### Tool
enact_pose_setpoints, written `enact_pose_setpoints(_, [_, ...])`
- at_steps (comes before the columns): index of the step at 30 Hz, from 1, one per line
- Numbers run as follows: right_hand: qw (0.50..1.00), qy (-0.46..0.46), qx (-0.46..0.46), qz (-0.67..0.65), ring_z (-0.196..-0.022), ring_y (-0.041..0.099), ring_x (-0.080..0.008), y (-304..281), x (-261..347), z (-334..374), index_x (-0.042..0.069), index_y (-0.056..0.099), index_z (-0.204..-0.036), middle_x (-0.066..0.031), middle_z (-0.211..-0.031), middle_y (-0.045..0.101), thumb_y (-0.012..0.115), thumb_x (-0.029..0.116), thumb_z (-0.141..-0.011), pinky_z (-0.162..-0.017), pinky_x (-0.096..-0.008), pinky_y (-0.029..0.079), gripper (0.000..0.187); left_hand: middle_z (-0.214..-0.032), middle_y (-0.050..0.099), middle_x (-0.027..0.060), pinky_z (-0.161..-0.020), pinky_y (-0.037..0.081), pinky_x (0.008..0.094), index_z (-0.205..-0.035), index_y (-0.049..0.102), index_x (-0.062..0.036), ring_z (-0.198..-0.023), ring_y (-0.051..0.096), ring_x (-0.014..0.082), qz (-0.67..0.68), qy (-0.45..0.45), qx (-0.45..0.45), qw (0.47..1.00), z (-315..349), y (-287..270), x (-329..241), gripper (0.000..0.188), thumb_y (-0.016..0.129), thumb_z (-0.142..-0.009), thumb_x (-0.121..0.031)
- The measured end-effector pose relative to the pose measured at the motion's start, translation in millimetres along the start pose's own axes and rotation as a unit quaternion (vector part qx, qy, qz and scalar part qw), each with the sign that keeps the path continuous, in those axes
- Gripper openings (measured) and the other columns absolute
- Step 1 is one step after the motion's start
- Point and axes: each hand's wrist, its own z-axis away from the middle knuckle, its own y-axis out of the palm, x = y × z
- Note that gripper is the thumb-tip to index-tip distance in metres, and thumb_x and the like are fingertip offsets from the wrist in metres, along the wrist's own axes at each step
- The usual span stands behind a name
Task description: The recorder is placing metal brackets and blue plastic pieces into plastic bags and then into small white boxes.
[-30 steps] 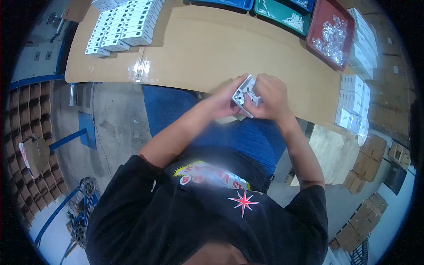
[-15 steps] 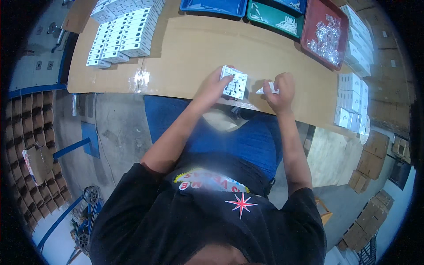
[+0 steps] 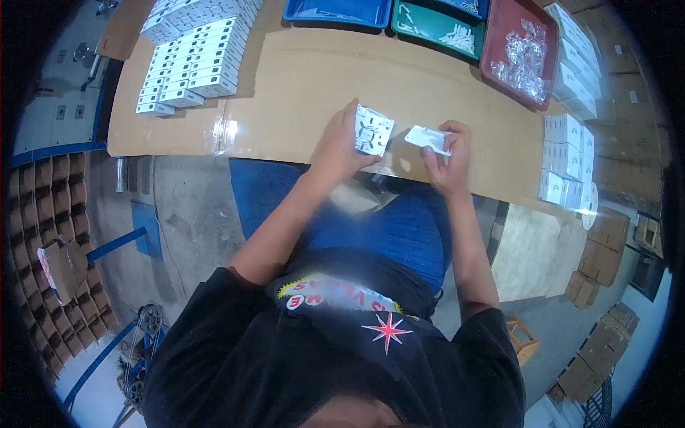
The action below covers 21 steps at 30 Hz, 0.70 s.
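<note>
My left hand (image 3: 335, 150) grips a white square block (image 3: 374, 130) by its left side, just over the table's near edge. Dark marks and small recesses show on the face turned upward; its exact kind is unclear. A short distance to the right, my right hand (image 3: 452, 158) pinches a thin white rectangular piece (image 3: 425, 138) between thumb and fingers. That piece points toward the block, and a gap separates the two. Whether it is a folded sheet or a plastic plate cannot be told.
Stacked white boxes (image 3: 193, 68) stand at the far left of the cardboard-covered table (image 3: 300, 78); more white boxes (image 3: 564, 153) line the right edge. Across the back are a blue tray (image 3: 339, 23), a green tray (image 3: 428, 37) of white parts and a red tray (image 3: 499, 80) of clear bags.
My left thumb has shifted off the block's face to its near edge. In my right hand the white piece has turned, showing more of its flat side.
</note>
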Motion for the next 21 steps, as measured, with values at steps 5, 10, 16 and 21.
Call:
enact_pose_setpoints(5, [0.997,0.047,0.032,-0.051,-0.108,0.054,-0.0389,0,5,15,0.005,0.042,-0.091,-0.023,-0.119,0.054,0.077,0.016,-0.081,-0.101,-0.0505,0.046,0.038,-0.133,0.051,0.0239,-0.108,0.045,0.0471,-0.152,0.036,0.0029,-0.125,0.052,0.0422,-0.096,-0.01,-0.026,0.995,0,-5,2,0.114,0.098,-0.062,-0.032])
enact_pose_setpoints(10, [0.992,-0.067,0.083,0.074,-0.117,0.052,-0.0423,-6,13,8,0.006,0.044,-0.091,-0.0219,-0.123,0.054,0.075,0.011,-0.08,-0.11,-0.0541,0.041,0.034,-0.134,0.05,0.0219,-0.107,0.044,0.0471,-0.151,0.039,0.0015,-0.126,0.051,0.0404,-0.118,0.002,-0.051,0.992,-1,-2,6,0.113,0.097,-0.062,-0.038])
enact_pose_setpoints(16, [0.983,-0.009,0.17,0.068,-0.132,0.046,-0.0454,-4,7,21,0.006,0.049,-0.097,-0.0222,-0.137,0.051,0.078,0.012,-0.078,-0.116,-0.0529,0.037,0.035,-0.137,0.047,0.0252,-0.109,0.044,0.0483,-0.153,0.038,0.0053,-0.128,0.051,0.0423,-0.116,-0.006,-0.044,0.992,-1,-3,7,0.116,0.096,-0.063,-0.038])
enact_pose_setpoints(21, [0.987,0.034,0.136,0.081,-0.146,0.036,-0.0467,-6,8,22,0.003,0.055,-0.121,-0.0245,-0.153,0.042,0.081,0.016,-0.078,-0.119,-0.0526,0.035,0.052,-0.137,0.046,0.0257,-0.11,0.044,0.0476,-0.153,0.037,0.0064,-0.129,0.05,0.0419,-0.119,0.005,-0.039,0.992,-2,-1,9,0.115,0.095,-0.065,-0.039])
